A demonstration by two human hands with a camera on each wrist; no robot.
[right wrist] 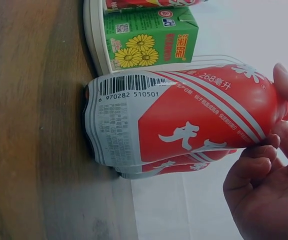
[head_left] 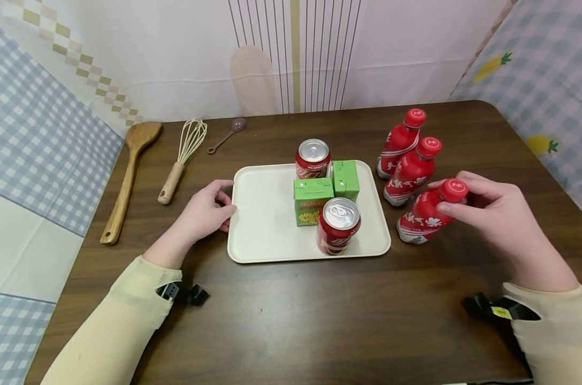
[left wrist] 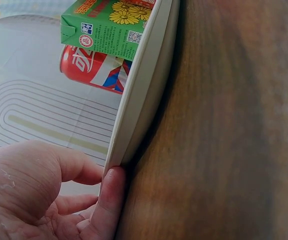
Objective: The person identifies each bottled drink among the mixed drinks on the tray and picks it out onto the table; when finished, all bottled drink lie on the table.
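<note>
My right hand [head_left: 498, 214] grips a red drink bottle [head_left: 423, 216] around its neck, just under the cap. The bottle stands near the tray's right edge, with two more red bottles [head_left: 408, 174] behind it in a row. In the right wrist view, the held bottle [right wrist: 184, 115] shows its barcode and hides most of the one behind. My left hand [head_left: 204, 214] pinches the left rim of a cream tray [head_left: 262, 214]. On the tray sit two green drink cartons [head_left: 312, 200] and two red cans [head_left: 336, 230], one behind and one in front of the cartons.
To the left lie a wooden spatula [head_left: 127, 176], a whisk [head_left: 181, 160] with a wooden handle and a small brown measuring spoon [head_left: 228, 133]. Patterned cloth [head_left: 175, 53] hangs behind the brown wooden table [head_left: 291, 321] and along both sides.
</note>
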